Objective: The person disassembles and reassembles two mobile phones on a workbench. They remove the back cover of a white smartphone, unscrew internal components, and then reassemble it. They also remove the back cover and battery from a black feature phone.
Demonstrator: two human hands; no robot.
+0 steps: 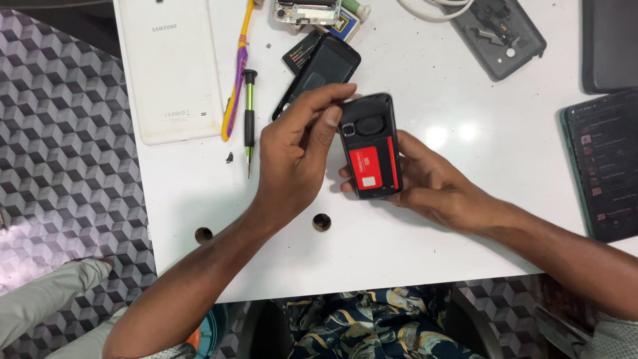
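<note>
A small black phone (369, 146) with its back cover off shows a red card in the battery bay. My right hand (435, 183) cradles it from below and behind, just above the white table (425, 246). My left hand (296, 149) pinches the phone's upper left corner between thumb and fingers. A black back cover (319, 70) lies on the table just beyond my left hand, partly hidden by my fingers.
A white tablet lies face down (169, 66) at the far left. Beside it are a yellow-purple toothbrush (238, 66) and a green-handled screwdriver (249, 113). A grey opened device (498, 30) and a dark tablet (608, 163) sit on the right. A small round part (321, 222) lies near the front.
</note>
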